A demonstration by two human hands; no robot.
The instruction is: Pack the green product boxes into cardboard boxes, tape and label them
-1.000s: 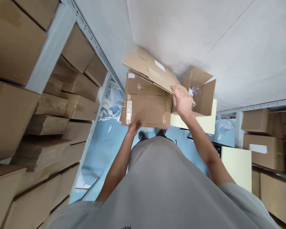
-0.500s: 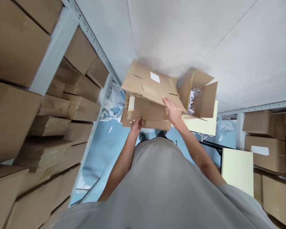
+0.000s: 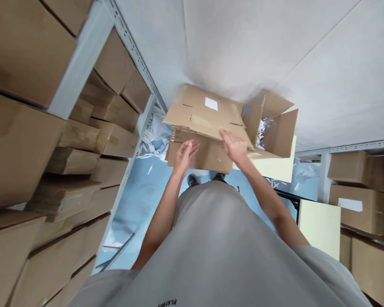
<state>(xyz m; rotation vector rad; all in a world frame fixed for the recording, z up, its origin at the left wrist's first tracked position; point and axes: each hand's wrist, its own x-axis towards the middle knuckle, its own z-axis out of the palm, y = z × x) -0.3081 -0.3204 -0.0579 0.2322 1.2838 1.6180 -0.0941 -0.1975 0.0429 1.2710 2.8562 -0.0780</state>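
Observation:
A flattened cardboard box [image 3: 213, 111] with a white label and slots lies on top of a stack, its near edge slightly raised. My right hand [image 3: 235, 147] grips that near edge, fingers on top. Just below the left part of the edge, my left hand [image 3: 185, 157] is raised with its fingers extended and holds nothing. Under the top one, more flattened cardboard [image 3: 211, 155] sticks out toward me, with dark handwriting at its left. Whether my left fingertips touch it, I cannot tell.
Right of the stack, an open carton [image 3: 275, 128] holds crumpled scraps on a pale yellow tabletop [image 3: 275, 168]. Metal shelving [image 3: 83, 59] full of cartons rises on the left; more boxes [image 3: 358, 204] fill shelves at right. Paper scraps [image 3: 155, 138] litter the blue floor [image 3: 141, 192].
My left hand has let go of the lower cardboard and moved up, its fingers now straightened. The taped piece with a white strip is out of sight, and handwriting shows there. My right hand keeps its grip.

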